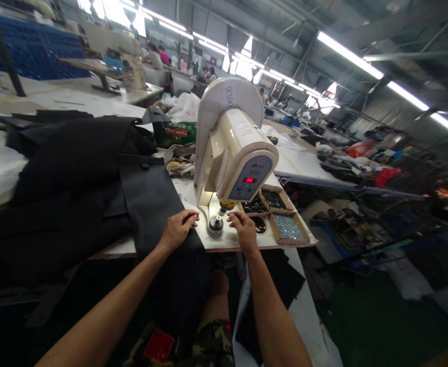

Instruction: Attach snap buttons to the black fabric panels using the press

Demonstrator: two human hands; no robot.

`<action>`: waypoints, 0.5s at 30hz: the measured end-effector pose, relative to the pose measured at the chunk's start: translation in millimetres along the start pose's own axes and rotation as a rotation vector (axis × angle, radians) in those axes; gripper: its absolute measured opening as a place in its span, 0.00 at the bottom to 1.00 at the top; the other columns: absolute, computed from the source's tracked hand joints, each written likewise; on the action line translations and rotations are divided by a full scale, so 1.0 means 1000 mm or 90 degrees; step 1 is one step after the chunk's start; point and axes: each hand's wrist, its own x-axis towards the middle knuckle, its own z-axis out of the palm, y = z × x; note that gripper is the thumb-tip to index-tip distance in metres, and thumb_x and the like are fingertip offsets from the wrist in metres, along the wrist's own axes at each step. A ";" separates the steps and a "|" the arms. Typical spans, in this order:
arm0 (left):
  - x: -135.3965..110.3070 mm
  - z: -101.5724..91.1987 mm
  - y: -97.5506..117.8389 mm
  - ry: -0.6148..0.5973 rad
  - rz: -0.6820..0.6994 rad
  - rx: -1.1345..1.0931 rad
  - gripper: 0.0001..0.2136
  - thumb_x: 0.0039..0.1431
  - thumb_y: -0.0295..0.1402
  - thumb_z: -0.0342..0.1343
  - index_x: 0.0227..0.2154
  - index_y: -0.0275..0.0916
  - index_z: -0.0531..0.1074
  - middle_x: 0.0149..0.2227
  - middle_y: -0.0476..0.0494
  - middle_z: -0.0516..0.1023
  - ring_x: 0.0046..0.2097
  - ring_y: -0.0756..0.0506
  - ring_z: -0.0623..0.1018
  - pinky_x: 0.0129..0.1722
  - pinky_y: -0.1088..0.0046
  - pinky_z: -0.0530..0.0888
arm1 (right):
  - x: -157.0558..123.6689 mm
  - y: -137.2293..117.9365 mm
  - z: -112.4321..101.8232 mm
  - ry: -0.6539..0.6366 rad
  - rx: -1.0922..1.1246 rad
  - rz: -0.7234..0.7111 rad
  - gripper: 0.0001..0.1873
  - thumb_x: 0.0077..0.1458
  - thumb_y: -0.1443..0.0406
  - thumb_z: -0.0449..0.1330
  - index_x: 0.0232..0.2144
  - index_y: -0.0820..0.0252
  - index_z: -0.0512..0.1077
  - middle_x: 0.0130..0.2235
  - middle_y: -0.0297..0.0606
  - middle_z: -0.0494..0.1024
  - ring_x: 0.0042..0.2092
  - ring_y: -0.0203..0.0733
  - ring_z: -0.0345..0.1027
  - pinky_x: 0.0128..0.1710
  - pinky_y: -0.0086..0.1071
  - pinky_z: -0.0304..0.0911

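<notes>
Head view: left hand (178,228) is pinching the black fabric strip (151,204) beside the press die (216,223); right hand (243,227) is hovering near it, fingertips bunched. The die is sitting bare, with the strip not yet over it.

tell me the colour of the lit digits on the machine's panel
Red digits, seen best in the head view.

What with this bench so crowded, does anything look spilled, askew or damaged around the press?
Nothing stands out. The machine stands upright, its red display lit. The small parts lie inside the compartments of the cardboard tray, none spilled on the table. The black fabric under the left hand drapes over the table's front edge.
</notes>
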 end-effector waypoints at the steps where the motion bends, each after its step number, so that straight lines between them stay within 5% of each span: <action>1: 0.000 0.000 0.000 -0.005 0.005 0.002 0.16 0.64 0.43 0.55 0.45 0.38 0.78 0.38 0.44 0.84 0.36 0.46 0.82 0.40 0.72 0.77 | -0.001 0.003 0.012 -0.008 0.018 0.010 0.19 0.56 0.51 0.65 0.41 0.60 0.78 0.37 0.38 0.81 0.37 0.41 0.73 0.38 0.32 0.69; 5: -0.002 0.001 0.002 -0.017 0.023 0.040 0.14 0.66 0.41 0.54 0.45 0.39 0.78 0.38 0.46 0.84 0.35 0.47 0.82 0.39 0.73 0.76 | -0.003 0.012 0.032 -0.028 0.068 0.025 0.19 0.58 0.51 0.64 0.42 0.60 0.78 0.39 0.36 0.80 0.41 0.41 0.71 0.45 0.32 0.67; 15: -0.003 0.002 0.012 -0.045 0.034 0.077 0.11 0.66 0.40 0.54 0.38 0.40 0.77 0.34 0.50 0.83 0.33 0.48 0.81 0.37 0.74 0.73 | -0.004 0.013 0.029 -0.054 0.037 -0.011 0.14 0.59 0.54 0.64 0.37 0.60 0.79 0.39 0.37 0.77 0.41 0.41 0.68 0.46 0.32 0.65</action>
